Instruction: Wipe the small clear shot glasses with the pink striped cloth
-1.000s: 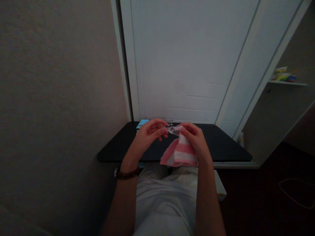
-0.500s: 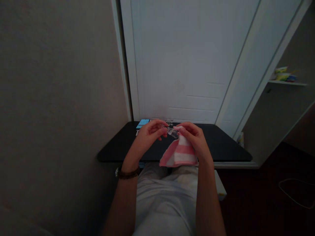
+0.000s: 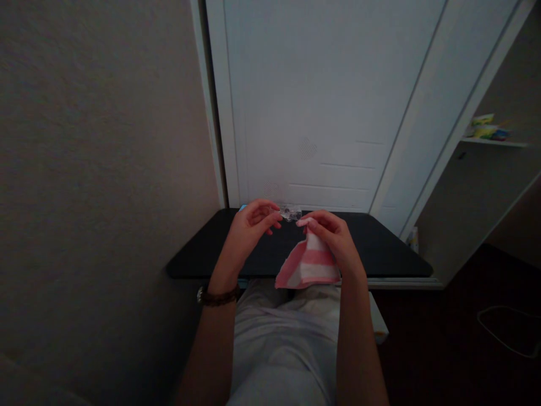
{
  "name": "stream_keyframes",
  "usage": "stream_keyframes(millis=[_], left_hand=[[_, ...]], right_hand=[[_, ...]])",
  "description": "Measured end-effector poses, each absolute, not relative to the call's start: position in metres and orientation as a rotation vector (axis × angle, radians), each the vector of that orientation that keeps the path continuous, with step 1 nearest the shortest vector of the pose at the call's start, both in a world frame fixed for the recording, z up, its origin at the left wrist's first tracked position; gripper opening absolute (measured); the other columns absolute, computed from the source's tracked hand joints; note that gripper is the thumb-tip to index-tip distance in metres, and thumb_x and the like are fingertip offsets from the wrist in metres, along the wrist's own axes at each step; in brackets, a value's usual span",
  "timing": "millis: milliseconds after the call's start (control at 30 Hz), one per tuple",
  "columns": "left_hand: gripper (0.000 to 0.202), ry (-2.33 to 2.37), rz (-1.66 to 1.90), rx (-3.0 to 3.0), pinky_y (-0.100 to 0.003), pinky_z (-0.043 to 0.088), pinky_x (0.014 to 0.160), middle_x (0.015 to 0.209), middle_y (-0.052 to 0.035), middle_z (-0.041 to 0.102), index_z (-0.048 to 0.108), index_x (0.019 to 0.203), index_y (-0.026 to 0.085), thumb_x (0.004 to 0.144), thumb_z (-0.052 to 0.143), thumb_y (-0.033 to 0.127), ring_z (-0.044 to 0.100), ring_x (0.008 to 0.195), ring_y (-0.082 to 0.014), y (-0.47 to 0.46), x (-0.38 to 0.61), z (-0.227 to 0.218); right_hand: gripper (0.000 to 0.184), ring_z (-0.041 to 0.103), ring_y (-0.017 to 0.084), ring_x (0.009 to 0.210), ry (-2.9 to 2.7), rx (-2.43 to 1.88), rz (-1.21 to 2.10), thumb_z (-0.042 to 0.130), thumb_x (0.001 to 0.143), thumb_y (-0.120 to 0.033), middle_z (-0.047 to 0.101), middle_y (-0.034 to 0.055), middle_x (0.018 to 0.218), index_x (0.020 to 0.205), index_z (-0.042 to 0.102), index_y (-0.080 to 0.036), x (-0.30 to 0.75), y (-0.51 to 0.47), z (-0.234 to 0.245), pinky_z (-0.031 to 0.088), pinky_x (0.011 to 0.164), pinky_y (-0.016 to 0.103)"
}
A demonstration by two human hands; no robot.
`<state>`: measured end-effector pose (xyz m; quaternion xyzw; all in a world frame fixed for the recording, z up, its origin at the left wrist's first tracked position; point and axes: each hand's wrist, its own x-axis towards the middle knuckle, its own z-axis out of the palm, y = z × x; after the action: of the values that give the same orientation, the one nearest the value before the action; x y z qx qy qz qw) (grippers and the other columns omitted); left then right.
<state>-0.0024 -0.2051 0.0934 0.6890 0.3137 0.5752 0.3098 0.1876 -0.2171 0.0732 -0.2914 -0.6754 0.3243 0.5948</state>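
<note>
Wall with a grainy beige surface (image 3: pixel 105 141) fills the nine o'clock side, taking the middle of the tabletop as the centre of the dial and the person's body as six. At twelve stands a tall white panel with thin grooves (image 3: pixel 308 96). Before it lies the wide black tabletop with rounded near corners (image 3: pixel 380 248). The wearer's pale grey-white clothing (image 3: pixel 287 349) occupies six o'clock. Well apart, at two, a narrow pale shelf (image 3: pixel 496 143) bears yellow and blue packets (image 3: pixel 486 129). A white box-like object (image 3: pixel 378 321) shows between four and five, beside the right forearm.

The left hand (image 3: pixel 256 219), at ten o'clock, has its fingers curled and its thumb and fingertips pinching one end of a clear piece. The right hand (image 3: pixel 332 228), at two, grips the top of a pink-and-white striped cloth (image 3: pixel 315 262), which hangs toward six and overlaps the near edge of the tabletop. A dark brown bracelet (image 3: pixel 220 299) circles the left wrist. The small, transparent, glass-like piece (image 3: pixel 292 213) sits between the hands, near twelve; its outline is blurred, and whether the cloth touches it cannot be told. Just beyond the left hand shows a bright blue sliver (image 3: pixel 242 207), mostly hidden.
</note>
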Motion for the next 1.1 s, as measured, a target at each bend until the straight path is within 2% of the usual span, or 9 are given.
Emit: stream_keyframes(millis=[467, 1100], left_hand=[[0.025, 0.775, 1.392, 1.874, -0.022, 0.046, 0.054, 0.075, -0.0025, 0.064, 0.06, 0.09, 0.017, 0.074, 0.063, 0.036, 0.061, 0.068, -0.0145, -0.2092, 0.0002, 0.0948], [0.021, 0.713, 1.289, 1.899, -0.021, 0.044, 0.054, 0.077, 0.0, 0.061, 0.061, 0.09, 0.018, 0.076, 0.063, 0.033, 0.06, 0.068, -0.0124, -0.2117, 0.0003, 0.0919]], right_hand=[[0.015, 0.057, 0.014, 0.067, -1.511, -0.694, 0.801, 0.06, 0.078, -0.035, 0.065, -0.0001, 0.076, 0.083, 0.065, -0.022, 0.1885, -0.2108, 0.0698, 0.043, 0.059, 0.023], [0.014, 0.058, 0.015, 0.069, -1.431, -0.7, 0.756, 0.059, 0.079, -0.033, 0.064, 0.0, 0.077, 0.086, 0.064, -0.022, 0.1894, -0.2135, 0.0699, 0.044, 0.061, 0.024]])
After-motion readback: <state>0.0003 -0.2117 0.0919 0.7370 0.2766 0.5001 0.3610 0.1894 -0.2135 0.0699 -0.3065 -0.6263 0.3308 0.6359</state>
